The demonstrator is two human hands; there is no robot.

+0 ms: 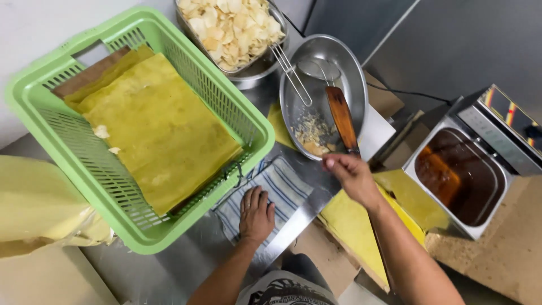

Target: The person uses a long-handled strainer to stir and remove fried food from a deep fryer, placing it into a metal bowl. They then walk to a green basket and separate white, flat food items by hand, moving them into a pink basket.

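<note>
My left hand lies flat, fingers apart, on a blue-striped cloth on the steel counter. My right hand grips the end of a wooden handle of a wire-mesh skimmer. The skimmer rests in a round steel bowl that holds some pale crumbs. A metal wire handle crosses from the bowl's rim toward the chip container.
A green plastic basket lined with yellowish oil-stained paper stands at left. A steel container of fried chips sits at the back. A deep fryer with dark oil is at right. Yellow paper lies near the counter edge.
</note>
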